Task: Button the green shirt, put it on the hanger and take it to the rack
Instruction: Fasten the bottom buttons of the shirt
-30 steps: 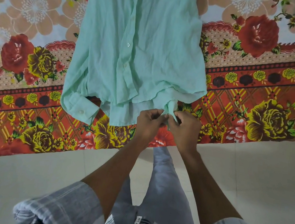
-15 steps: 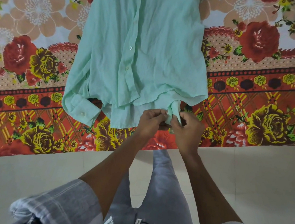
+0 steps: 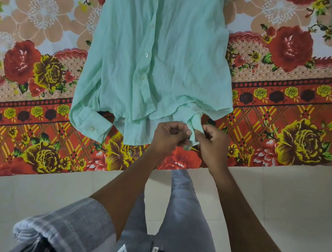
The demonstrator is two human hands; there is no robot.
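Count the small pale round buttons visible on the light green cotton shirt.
3: two on the front placket of the light green cotton shirt, upper and lower; one on the near-left cuff. Folds and both hands may hide more.

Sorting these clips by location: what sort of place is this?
Probably a bedroom at home: a green shirt lies on a bed or mattress with a floral sheet, above a pale tiled floor.

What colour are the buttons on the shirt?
White, pearly buttons on the green shirt, seen in the head view.
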